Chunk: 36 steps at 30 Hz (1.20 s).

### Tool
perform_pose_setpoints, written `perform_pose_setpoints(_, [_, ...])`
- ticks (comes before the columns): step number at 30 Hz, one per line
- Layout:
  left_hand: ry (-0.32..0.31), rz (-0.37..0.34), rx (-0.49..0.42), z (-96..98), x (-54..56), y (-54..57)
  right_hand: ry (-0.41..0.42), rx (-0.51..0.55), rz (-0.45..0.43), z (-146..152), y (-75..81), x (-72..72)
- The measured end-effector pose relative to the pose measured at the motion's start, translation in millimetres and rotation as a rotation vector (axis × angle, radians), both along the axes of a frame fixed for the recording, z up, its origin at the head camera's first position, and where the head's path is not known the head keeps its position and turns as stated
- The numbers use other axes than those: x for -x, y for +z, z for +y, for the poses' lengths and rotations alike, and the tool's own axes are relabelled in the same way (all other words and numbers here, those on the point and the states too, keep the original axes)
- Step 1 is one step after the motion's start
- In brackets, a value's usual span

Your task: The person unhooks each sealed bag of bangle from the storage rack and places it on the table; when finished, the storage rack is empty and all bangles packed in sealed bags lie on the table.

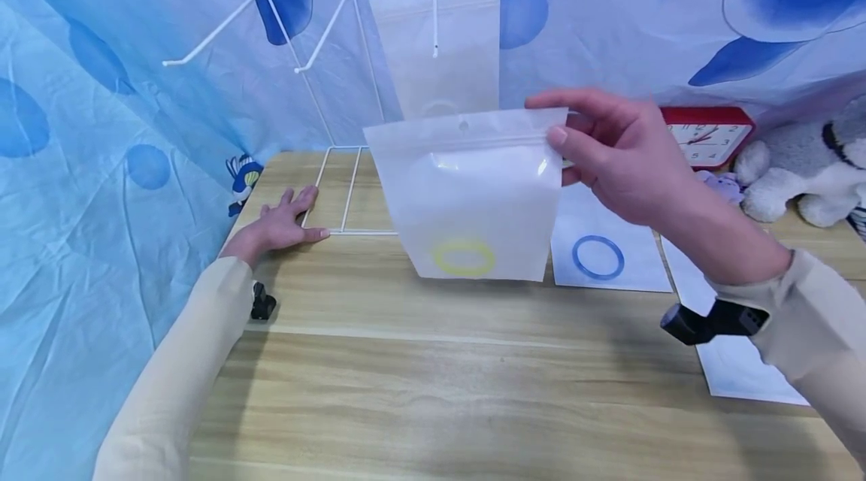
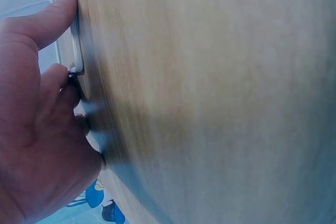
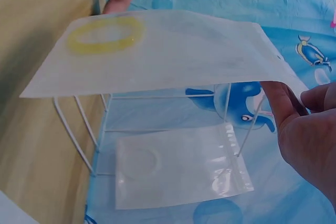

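Note:
My right hand (image 1: 629, 150) pinches the upper right corner of a white zip bag (image 1: 473, 188) between thumb and fingers. A yellow ring (image 1: 464, 258) shows through near its bottom, and a small hang hole sits at its top edge. Behind it, another zip bag (image 1: 446, 52) hangs on a hook of the white wire rack (image 1: 352, 188); a pale ring shows faintly through it in the right wrist view. My left hand (image 1: 287, 222) rests at the rack's front left base corner, fingers spread, with the thumb (image 2: 62, 11) on the front wire.
Two bare hooks (image 1: 311, 64) stick out at the rack's left. Right of the held bag lies a bag with a blue ring (image 1: 598, 257), and another white bag (image 1: 744, 364) partly under the right arm. A red clock (image 1: 707, 137) and a plush toy (image 1: 805, 165) stand behind.

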State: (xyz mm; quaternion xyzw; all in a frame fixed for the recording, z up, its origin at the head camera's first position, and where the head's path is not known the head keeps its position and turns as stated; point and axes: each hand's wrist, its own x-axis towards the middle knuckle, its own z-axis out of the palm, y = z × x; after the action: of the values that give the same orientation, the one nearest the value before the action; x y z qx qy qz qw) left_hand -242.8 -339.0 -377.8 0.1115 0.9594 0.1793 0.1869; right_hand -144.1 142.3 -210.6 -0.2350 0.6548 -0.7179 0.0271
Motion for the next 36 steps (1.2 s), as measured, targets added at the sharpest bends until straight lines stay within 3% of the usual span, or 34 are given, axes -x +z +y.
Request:
perform_pose_setpoints(6, [-0.003,-0.004,-0.003,0.2,0.1,1.0,-0.012,-0.023,-0.055,8.8,-15.5,-21.4])
perform_pose_setpoints(10, [-0.005,-0.019,-0.006,-0.1,-5.2,-6.2,0.008,0.027,-0.113,11.8,-29.5,-36.6])
perform_pose_setpoints(15, [-0.005,-0.018,-0.006,1.1,-3.5,-7.1,0.077,0.101,-0.196,15.5,-47.0,-41.9])
perform_pose_setpoints(20, [-0.003,-0.02,-0.002,0.2,0.8,-6.8,0.049,0.004,-0.36,16.9,-65.1,-28.8])
perform_pose_setpoints(24, [-0.001,-0.027,-0.002,-0.9,3.6,-6.7,-0.078,-0.241,-0.346,16.4,-77.1,-11.4])
perform_pose_setpoints(27, [0.002,-0.033,-0.003,-1.5,3.7,-7.5,-0.127,-0.38,-0.332,17.0,-86.6,-0.5])
perform_pose_setpoints(36, [-0.003,-0.024,0.003,0.2,4.2,-1.1,-0.059,-0.448,-0.341,21.1,-121.7,17.9])
